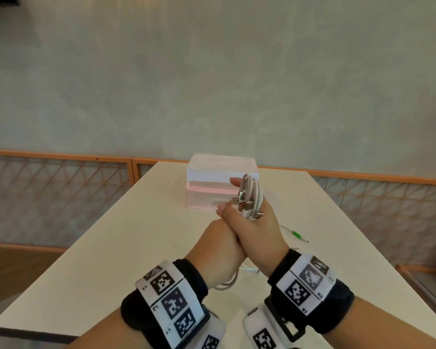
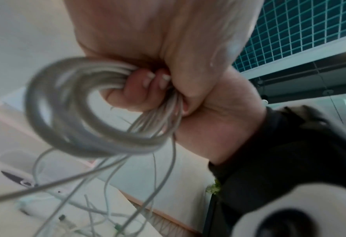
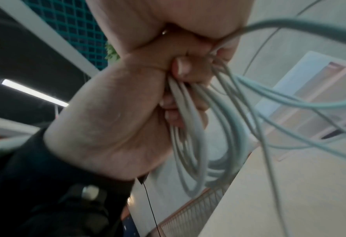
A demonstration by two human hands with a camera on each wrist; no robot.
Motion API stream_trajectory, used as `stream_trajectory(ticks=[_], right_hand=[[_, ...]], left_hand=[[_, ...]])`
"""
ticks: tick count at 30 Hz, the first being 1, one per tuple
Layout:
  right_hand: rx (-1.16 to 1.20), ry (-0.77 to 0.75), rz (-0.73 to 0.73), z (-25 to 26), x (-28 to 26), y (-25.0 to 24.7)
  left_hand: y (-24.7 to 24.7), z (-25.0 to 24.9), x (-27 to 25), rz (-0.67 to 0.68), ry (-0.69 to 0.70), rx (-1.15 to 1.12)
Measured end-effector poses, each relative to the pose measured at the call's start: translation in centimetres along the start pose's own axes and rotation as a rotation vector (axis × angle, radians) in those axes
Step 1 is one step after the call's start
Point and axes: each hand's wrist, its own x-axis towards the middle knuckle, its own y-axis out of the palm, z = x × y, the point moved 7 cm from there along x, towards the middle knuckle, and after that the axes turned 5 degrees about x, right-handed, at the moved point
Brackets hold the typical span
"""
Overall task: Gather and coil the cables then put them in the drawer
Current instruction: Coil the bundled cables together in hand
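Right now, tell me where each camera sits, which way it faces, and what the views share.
Head: worn on the head, looking forward and down at the table, drawer box, both hands and banded wrists.
Left wrist: under the left hand, looking up along it at the coiled cables it grips.
Right wrist: under the right hand, looking up at its fingers round the same cables.
Shared: all three show the cables.

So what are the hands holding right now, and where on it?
Both hands grip one bundle of white cables. The right hand holds the loops near the plug ends; the left hand grips the same bundle just below, with loose strands trailing down to the table.
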Motion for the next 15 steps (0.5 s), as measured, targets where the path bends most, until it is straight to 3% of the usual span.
stream_trajectory(ticks=[3,7,10,12,14,15], right_hand=[[0.088,0.029,-0.018,0.3,0.5,-0.4],[0.138,0.021,-0.070,1.2,1.4,-2.3],[0.084,-0.020,-0.079,2.0,2.5,-4.3],[0.000,-0.010,-0.031,2.1,2.8,-4.9],[-0.058,0.014,0.090,1.9,2.4,-4.1],[-0.096,0.029,0.156,1.3,2.2,-3.2]], left_hand=[[0.2,0.3,0.1,0.055,0.037,-0.044],[0.4,2.4,-0.7,0.146,-0.056,-0.369],[-1.2,4.9,-1.0,-0.031,-0.191,-0.541],[-3.1,5.6,-0.9,-0.178,-0.180,-0.522],[-3.8,4.8,-0.4,-0.180,-0.139,-0.491],[-3.5,4.1,0.0,-0.116,-0.122,-0.474]])
